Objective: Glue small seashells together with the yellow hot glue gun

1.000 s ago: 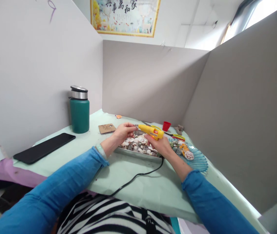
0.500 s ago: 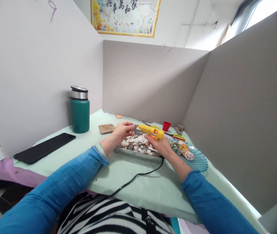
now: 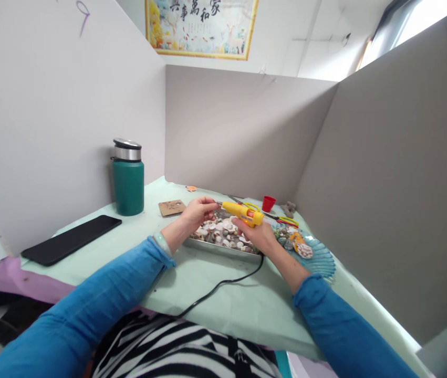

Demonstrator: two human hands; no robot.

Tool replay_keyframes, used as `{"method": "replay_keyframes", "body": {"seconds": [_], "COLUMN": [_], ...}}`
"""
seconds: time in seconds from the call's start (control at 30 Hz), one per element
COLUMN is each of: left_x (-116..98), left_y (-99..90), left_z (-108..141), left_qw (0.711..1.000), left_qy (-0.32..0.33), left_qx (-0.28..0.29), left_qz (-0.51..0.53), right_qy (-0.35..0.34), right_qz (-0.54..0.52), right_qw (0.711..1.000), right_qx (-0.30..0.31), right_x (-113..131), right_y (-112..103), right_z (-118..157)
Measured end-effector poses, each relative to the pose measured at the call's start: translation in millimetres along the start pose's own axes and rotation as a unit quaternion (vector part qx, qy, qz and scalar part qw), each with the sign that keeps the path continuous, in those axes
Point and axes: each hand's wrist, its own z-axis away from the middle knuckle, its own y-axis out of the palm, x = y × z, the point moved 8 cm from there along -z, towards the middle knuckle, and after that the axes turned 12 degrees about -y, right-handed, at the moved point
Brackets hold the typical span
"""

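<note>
As my right hand (image 3: pixel 261 234) wraps around the yellow hot glue gun (image 3: pixel 241 211), its metal nozzle (image 3: pixel 219 203) points at my left hand (image 3: pixel 197 213), which is pinched narrow; I cannot tell whether it holds anything. Below the gun, I see the metal tray (image 3: pixel 223 249) of seashells (image 3: pixel 219 227); right of it lies a scalloped blue dish (image 3: pixel 321 258), and farther back on the worktop (image 3: pixel 242 310), a red cup (image 3: pixel 268 203).

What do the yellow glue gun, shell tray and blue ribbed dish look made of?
Yellow glue gun: probably moulded plastic, its body bright and smooth. Shell tray: seemingly metal, with a silvery-grey wall. Blue ribbed dish: glossy, translucent; glass or clear plastic, I can't tell.
</note>
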Motion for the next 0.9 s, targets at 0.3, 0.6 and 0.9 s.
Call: {"method": "replay_keyframes", "body": {"seconds": [0.3, 0.6, 0.9], "left_x": [0.0, -2.7, 0.9], "left_y": [2.0, 1.0, 1.1], "left_z": [-0.2, 1.4, -1.7], "left_qw": [1.0, 1.0, 1.0], "left_qy": [0.007, 0.0, 0.001], "left_qx": [0.011, -0.004, 0.006], "left_qz": [-0.017, -0.007, -0.014], "right_qy": [-0.004, -0.007, 0.0], "right_qz": [0.018, 0.014, 0.013], "right_qw": [1.0, 1.0, 1.0], "right_qx": [-0.003, 0.001, 0.0], "right_x": [-2.8, -3.5, -0.6], "right_y": [-0.3, 1.2, -0.1], "right_z": [-0.1, -0.6, 0.4]}}
